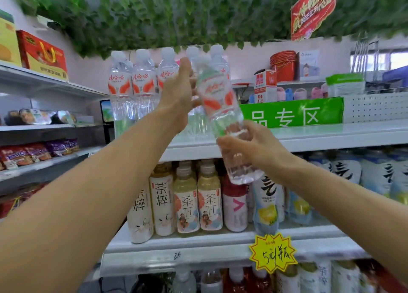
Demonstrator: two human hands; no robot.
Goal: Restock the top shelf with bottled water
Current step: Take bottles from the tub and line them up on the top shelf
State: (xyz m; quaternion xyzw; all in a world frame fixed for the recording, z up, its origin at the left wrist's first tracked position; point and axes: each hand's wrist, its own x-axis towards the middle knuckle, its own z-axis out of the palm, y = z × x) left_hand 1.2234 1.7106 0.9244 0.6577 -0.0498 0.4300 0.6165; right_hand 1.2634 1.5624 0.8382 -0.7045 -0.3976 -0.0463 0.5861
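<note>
A clear water bottle (pixel 220 107) with a red-and-white label and white cap tilts in front of the top shelf (pixel 309 138). My right hand (pixel 254 147) grips its lower half, with the base sticking out below. My left hand (pixel 178 94) reaches up beside its upper half, fingers hidden behind the label, so whether they hold it I cannot tell. Several matching water bottles (pixel 141 87) stand upright in a row on the left part of the top shelf, just behind my left hand.
A green sign (pixel 293 113) and a red-and-white carton (pixel 265 86) stand on the top shelf's right side. Tea and drink bottles (pixel 187 202) fill the shelf below. Snack shelves (pixel 39 155) run along the left. Fake ivy (pixel 176 16) hangs overhead. A yellow price tag (pixel 272 253) hangs low.
</note>
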